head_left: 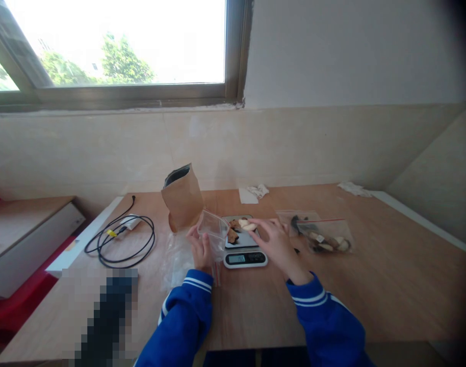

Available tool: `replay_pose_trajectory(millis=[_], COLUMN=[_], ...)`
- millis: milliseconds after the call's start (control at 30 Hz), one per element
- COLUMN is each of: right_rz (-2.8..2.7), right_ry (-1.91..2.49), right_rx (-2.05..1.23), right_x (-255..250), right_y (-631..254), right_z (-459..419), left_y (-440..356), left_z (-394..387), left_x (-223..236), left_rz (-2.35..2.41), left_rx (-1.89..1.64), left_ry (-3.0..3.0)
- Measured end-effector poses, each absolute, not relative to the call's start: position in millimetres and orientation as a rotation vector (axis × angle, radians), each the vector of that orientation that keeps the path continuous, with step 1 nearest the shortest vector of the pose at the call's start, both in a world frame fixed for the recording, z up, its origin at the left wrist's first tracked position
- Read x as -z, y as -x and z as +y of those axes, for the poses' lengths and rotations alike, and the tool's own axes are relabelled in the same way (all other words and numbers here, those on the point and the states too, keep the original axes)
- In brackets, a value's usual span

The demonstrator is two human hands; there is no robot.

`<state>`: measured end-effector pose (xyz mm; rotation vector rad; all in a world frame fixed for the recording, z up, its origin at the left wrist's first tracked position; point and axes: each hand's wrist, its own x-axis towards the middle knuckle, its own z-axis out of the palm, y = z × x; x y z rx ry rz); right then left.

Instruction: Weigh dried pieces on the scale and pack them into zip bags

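Observation:
My left hand (pixel 201 251) grips a clear plastic bag (pixel 213 227), its mouth spread apart above the left side of a kitchen scale (pixel 245 259). Between the thumb and fingers of my right hand (pixel 277 244) is a pale, rounded dried piece (pixel 247 224), held over the scale's plate and just right of the bag. Brown dried pieces (pixel 232 234) lie on the plate. The scale's display is lit, but its digits are too small to read surely. More clear plastic bags (pixel 177 262) lie flat under and beside my left hand.
Behind my left hand stands an open brown paper bag (pixel 183 199). To the right lie a zip bag of dried pieces (pixel 328 242) and another with dark bits (pixel 294 221). A coiled black cable (pixel 152 244) is at left; crumpled tissue (pixel 258 191) lies at the back.

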<state>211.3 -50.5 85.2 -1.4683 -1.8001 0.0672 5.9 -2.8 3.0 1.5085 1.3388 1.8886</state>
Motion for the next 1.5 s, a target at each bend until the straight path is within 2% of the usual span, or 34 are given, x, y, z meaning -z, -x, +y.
replay_pose_trajectory(millis=[167, 333, 500, 733, 867, 1133, 1333, 1500], right_rz=[-1.544, -1.615, -1.597, -2.102, -2.153, -1.776, -1.343, -1.549], right_ry=[1.224, 1.134, 1.245, 1.375, 1.446, 1.286, 1.199, 1.067], right_rx=[-0.504, -0.736, -0.608, -0.121, -0.008, -0.391, -0.400, -0.591], right_x=[-124, -128, -96, -47, -35, -27, -72, -95], right_y=[-197, -182, -190, -182, -170, -175, -180, -166], right_z=[-43, -34, -26, -25, -26, -20, -14, -5], left_y=[-5, -8, -11, -10, -9, -8, -7, -10], left_z=[-3, -5, -4, -3, -5, -7, -5, -3], left_x=[0, 1, 2, 6, 5, 4, 5, 6], left_rz=[1.235, 1.059, 1.012, 0.982, 1.092, 1.175, 1.144, 1.070], left_rx=[-1.918, -1.988, -1.975, -2.028, -2.072, -2.031, -2.024, -2.020], left_ry=[-1.648, -1.721, -1.661, -1.631, -1.645, -1.518, -1.551, -1.506])
